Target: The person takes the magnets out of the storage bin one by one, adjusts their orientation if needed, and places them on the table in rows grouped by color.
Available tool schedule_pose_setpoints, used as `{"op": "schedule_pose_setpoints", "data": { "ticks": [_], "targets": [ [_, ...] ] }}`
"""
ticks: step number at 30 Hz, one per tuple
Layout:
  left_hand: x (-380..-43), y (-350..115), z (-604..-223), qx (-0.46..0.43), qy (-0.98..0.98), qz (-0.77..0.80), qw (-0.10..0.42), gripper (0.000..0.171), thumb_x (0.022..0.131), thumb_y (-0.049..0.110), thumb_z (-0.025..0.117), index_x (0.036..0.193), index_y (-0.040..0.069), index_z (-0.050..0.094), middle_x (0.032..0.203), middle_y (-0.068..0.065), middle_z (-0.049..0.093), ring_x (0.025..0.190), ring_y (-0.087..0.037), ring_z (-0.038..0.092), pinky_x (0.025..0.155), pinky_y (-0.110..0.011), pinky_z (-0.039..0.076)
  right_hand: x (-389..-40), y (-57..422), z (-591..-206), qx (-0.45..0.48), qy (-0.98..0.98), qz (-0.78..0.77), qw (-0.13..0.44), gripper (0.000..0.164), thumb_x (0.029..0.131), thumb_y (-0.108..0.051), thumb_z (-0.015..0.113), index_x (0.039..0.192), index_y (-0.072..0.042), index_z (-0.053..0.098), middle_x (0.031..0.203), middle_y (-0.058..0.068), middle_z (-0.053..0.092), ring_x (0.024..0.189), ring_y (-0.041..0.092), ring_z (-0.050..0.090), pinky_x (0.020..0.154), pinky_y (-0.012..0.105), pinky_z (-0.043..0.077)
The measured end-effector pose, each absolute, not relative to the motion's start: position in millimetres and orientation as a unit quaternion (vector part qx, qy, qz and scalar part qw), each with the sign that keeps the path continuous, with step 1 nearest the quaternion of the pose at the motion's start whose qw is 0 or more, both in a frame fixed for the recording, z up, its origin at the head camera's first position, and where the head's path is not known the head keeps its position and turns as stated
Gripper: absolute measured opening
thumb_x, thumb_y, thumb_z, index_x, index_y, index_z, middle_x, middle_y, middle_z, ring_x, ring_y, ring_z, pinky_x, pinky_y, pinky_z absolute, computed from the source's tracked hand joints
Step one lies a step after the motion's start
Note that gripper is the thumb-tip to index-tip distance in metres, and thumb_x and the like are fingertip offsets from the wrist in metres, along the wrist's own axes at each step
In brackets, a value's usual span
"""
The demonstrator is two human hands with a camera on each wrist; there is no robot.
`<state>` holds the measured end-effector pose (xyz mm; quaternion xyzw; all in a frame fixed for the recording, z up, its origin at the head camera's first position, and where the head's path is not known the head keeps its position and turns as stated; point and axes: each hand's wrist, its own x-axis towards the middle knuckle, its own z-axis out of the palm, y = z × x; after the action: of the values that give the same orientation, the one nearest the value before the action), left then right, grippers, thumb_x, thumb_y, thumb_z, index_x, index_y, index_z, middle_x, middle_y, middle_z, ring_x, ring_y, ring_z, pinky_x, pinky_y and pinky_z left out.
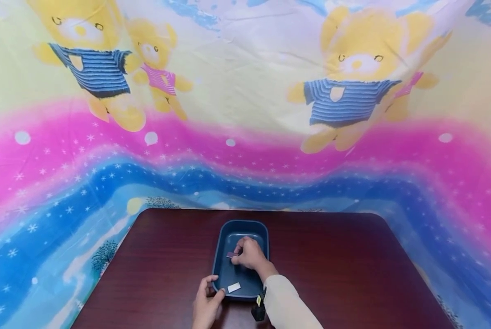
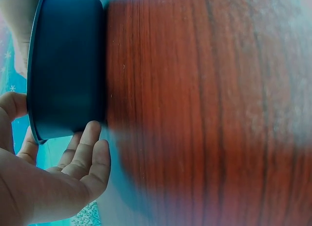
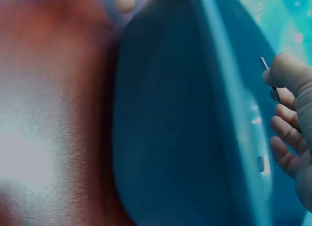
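Observation:
A deep dark blue tray (image 1: 240, 298) stands on the table. My left hand (image 1: 206, 304) holds its near left corner, thumb at the near rim and fingers along the left side; the left wrist view shows the hand (image 2: 58, 182) at the tray's outer wall (image 2: 68, 65). Over the inside of the tray, my right hand (image 1: 249, 254) pinches a small flat purplish piece (image 1: 230, 255). Its thin edge (image 3: 264, 63) sticks out past the thumb in the right wrist view. A small white rectangular piece (image 1: 234, 287) lies on the tray floor near the left hand.
The dark red-brown wooden table (image 1: 331, 265) reaches out on both sides of the tray. Behind it hangs a cloth printed with bears (image 1: 352, 100). A small black device (image 1: 258, 310) with a yellow mark sits at the right wrist, by the tray's near right corner.

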<state>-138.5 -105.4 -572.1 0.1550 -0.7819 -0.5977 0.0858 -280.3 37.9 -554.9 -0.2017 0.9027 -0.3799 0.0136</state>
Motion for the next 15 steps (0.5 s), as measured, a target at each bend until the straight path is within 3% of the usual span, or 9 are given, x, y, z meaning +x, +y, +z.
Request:
{"op": "schedule_pose_setpoints", "data": {
  "ticks": [10,15],
  "targets": [
    [-137.6,-105.8,-570.8,0.159,-0.774,-0.607,0.081,0.043,0.075,0.007,0.072,0.115,0.010,0.057,0.081,-0.006,0.062,0.068,-0.016,0.057,0.053,-0.029,0.044,-268.7,40.9,-526.5,-0.252,0.896,-0.364,-0.033,0.013,0.066,-0.018,0.074,0.068,-0.023,0.062,0.095,-0.009,0.053,0.088,0.015,0.051,0.074,0.029,0.046],
    [-138.1,-106.3,-571.0,0.156,-0.778,-0.602,0.088,0.042,0.075,0.007,0.072,0.115,0.010,0.058,0.079,-0.006,0.062,0.070,-0.016,0.057,0.056,-0.028,0.043,-263.2,44.8,-517.5,-0.247,0.890,-0.379,-0.056,0.015,0.069,-0.022,0.077,0.072,-0.021,0.063,0.094,-0.010,0.054,0.088,0.016,0.052,0.075,0.031,0.047]
  ]
}}
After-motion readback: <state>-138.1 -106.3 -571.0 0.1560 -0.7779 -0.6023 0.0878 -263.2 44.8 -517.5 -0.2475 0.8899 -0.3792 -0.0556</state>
